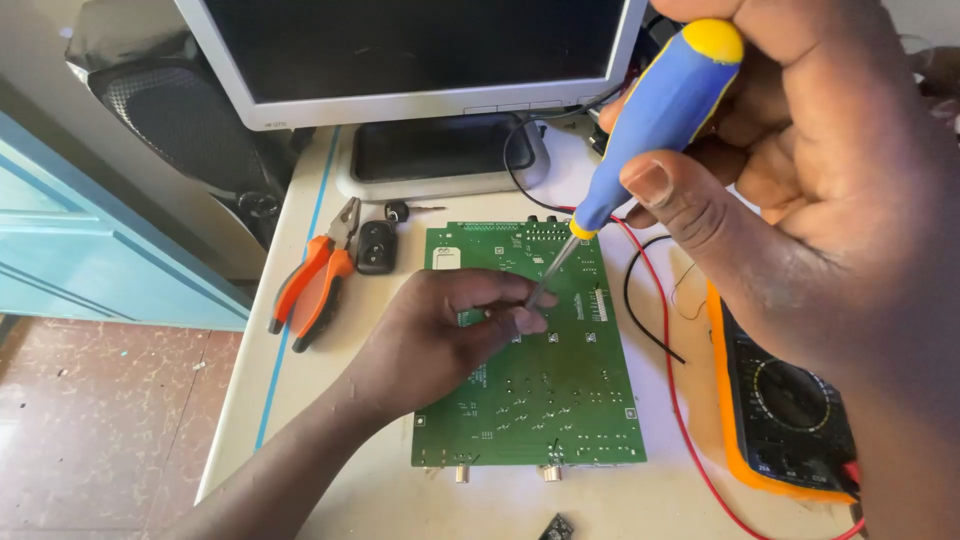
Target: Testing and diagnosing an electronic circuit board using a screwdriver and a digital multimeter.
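A green circuit board (560, 390) lies flat on the pale desk (300, 240). My right hand (800, 190) grips a screwdriver (655, 120) with a blue handle and yellow cap, its metal shaft slanting down to the board's middle. My left hand (440, 330) rests on the board's left half, its fingertips pinched around the screwdriver's tip.
Orange-handled pliers (315, 280) and a black key fob (375, 245) lie left of the board. A monitor (420, 50) on its stand sits behind. At the right lies an orange-cased multimeter (790, 410) with red and black leads (660, 330). A black speaker (180, 120) stands far left.
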